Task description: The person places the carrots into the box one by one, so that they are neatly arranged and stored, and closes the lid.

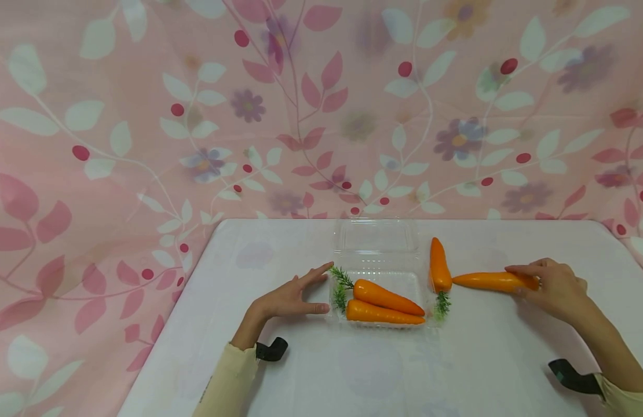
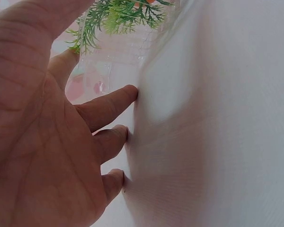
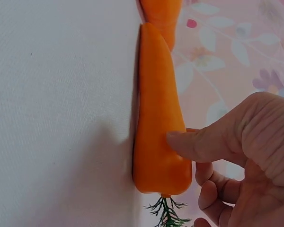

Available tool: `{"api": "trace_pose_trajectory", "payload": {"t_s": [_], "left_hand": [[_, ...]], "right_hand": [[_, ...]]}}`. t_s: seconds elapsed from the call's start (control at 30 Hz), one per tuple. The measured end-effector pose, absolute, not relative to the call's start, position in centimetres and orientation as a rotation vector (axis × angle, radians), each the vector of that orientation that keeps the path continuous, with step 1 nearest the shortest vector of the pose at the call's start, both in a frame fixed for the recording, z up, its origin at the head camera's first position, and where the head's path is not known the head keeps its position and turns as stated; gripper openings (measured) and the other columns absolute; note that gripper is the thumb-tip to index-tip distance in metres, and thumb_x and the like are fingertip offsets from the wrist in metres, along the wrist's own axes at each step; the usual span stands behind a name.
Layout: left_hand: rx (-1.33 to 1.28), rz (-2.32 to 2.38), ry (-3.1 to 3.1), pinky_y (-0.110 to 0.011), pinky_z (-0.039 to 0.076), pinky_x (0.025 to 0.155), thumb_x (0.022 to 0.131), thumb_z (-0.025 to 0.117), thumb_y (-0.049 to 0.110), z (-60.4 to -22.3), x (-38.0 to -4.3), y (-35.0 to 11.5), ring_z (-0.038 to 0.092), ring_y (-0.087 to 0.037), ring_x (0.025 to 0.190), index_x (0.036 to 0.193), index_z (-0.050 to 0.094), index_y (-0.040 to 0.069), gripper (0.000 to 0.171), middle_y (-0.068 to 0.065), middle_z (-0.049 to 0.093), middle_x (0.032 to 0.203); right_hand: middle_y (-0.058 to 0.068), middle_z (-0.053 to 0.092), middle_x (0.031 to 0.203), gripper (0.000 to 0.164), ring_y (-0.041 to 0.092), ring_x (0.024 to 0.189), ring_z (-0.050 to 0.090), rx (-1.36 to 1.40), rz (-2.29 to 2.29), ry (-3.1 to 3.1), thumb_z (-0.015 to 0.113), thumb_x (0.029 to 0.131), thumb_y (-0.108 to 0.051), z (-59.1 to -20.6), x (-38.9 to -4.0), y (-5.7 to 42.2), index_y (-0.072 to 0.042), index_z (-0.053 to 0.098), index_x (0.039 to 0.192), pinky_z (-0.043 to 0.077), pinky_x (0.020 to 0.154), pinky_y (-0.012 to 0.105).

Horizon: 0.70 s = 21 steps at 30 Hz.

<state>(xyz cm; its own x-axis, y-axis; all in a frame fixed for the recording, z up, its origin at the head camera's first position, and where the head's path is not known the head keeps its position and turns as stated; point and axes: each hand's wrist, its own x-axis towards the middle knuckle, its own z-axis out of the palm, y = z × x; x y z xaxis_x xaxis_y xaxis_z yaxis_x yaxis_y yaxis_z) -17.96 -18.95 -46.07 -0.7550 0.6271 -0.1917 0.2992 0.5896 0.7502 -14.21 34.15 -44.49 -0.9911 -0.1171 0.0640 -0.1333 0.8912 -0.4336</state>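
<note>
A clear plastic clamshell box (image 1: 422,286) lies with its lid (image 1: 376,236) folded back. Inside it are two orange carrots, the upper one (image 1: 388,297) and the lower one (image 1: 381,313), green tops to the left. At the box's left side my left hand (image 1: 286,300) has its fingers spread, fingertips by the box edge and the leaves (image 2: 118,16); several fingertips rest on the table. My right hand (image 1: 558,289) pinches the thick end of a carrot (image 3: 158,109) between thumb and fingers. That carrot lies on the table, its tip against or very near another carrot (image 1: 439,265).
The table (image 1: 353,376) has a white cover. Right of the box, the loose carrot's green top (image 1: 442,306) points toward the near side. A pink floral cloth (image 1: 321,116) hangs behind the table. Both wrists carry black mounts, such as the left one (image 1: 273,350).
</note>
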Motion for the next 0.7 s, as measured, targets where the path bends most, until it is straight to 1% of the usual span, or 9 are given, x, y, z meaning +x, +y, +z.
{"api": "trace_pose_trajectory", "payload": {"t_s": [0.07, 0.17, 0.3, 0.5, 0.7], "left_hand": [[0.740, 1.006, 2.380, -0.059, -0.004, 0.115, 0.087, 0.073, 0.048, -46.06, -17.97, -18.95, 0.008, -0.026, 0.149, 0.159, 0.016, 0.036, 0.092, 0.003, 0.038, 0.154], [0.737, 1.005, 2.377, -0.059, -0.004, 0.115, 0.087, 0.073, 0.049, -46.02, -17.96, -18.94, 0.008, -0.026, 0.149, 0.159, 0.016, 0.036, 0.092, 0.003, 0.038, 0.154], [0.736, 1.002, 2.376, -0.059, -0.005, 0.115, 0.087, 0.073, 0.049, -45.96, -17.94, -18.93, 0.007, -0.026, 0.149, 0.159, 0.017, 0.036, 0.092, 0.002, 0.038, 0.155], [0.725, 1.006, 2.373, -0.059, -0.005, 0.115, 0.086, 0.073, 0.049, -45.88, -17.90, -18.95, 0.006, -0.027, 0.149, 0.159, 0.017, 0.036, 0.092, 0.002, 0.038, 0.155], [0.730, 1.014, 2.369, -0.059, -0.005, 0.115, 0.087, 0.073, 0.049, -45.84, -17.87, -18.88, 0.006, -0.028, 0.149, 0.159, 0.017, 0.035, 0.092, 0.001, 0.038, 0.155]], "right_hand": [[0.028, 0.054, 0.100, 0.046, 0.043, 0.087, 0.042, 0.196, 0.693, -3.022, 0.079, 0.074, -0.005, -44.54, -14.24, 34.18, 0.002, 0.068, 0.118, 0.031, 0.064, 0.052], [0.030, 0.052, 0.102, 0.048, 0.047, 0.088, 0.040, 0.173, 0.665, -3.016, 0.077, 0.072, -0.003, -44.62, -14.28, 34.27, 0.000, 0.069, 0.118, 0.029, 0.067, 0.059], [0.031, 0.050, 0.102, 0.048, 0.051, 0.089, 0.037, 0.139, 0.638, -3.008, 0.077, 0.070, -0.002, -44.66, -14.30, 34.45, -0.002, 0.070, 0.118, 0.025, 0.069, 0.065], [0.031, 0.050, 0.100, 0.047, 0.051, 0.089, 0.037, 0.124, 0.657, -3.002, 0.075, 0.070, 0.000, -44.61, -14.25, 34.51, -0.003, 0.071, 0.117, 0.027, 0.069, 0.064], [0.033, 0.050, 0.102, 0.043, 0.053, 0.089, 0.037, 0.126, 0.676, -2.958, 0.071, 0.069, 0.005, -44.74, -14.18, 34.44, -0.007, 0.075, 0.110, 0.026, 0.069, 0.065]]}}
